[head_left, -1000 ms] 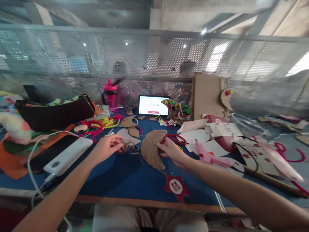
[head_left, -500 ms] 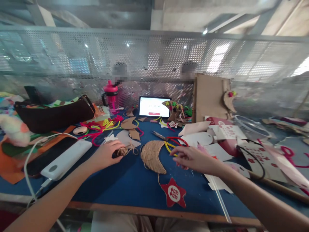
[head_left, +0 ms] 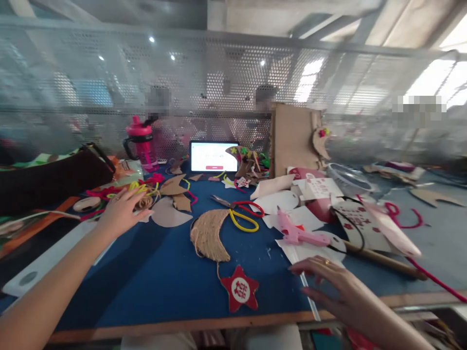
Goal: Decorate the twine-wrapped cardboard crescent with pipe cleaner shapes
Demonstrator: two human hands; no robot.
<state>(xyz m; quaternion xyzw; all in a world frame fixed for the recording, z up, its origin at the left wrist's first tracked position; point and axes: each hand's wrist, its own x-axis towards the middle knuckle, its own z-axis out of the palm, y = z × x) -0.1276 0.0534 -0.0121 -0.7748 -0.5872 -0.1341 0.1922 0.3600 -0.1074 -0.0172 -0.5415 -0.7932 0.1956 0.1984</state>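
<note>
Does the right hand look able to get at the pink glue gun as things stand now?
Probably yes. The right hand is close to the pink glue gun, and only a flat white paper lies between them, so nothing seems to block the way.

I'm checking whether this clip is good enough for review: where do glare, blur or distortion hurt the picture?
Head view: the grey perforated metal mesh screen looks soft and bows from wide-angle distortion. Head view: the glowing white tablet screen is washed out, its digits unreadable. Head view: bright white daylight flares at upper right. Head view: the bare left forearm throws a dark shadow across the blue tabletop.
</note>
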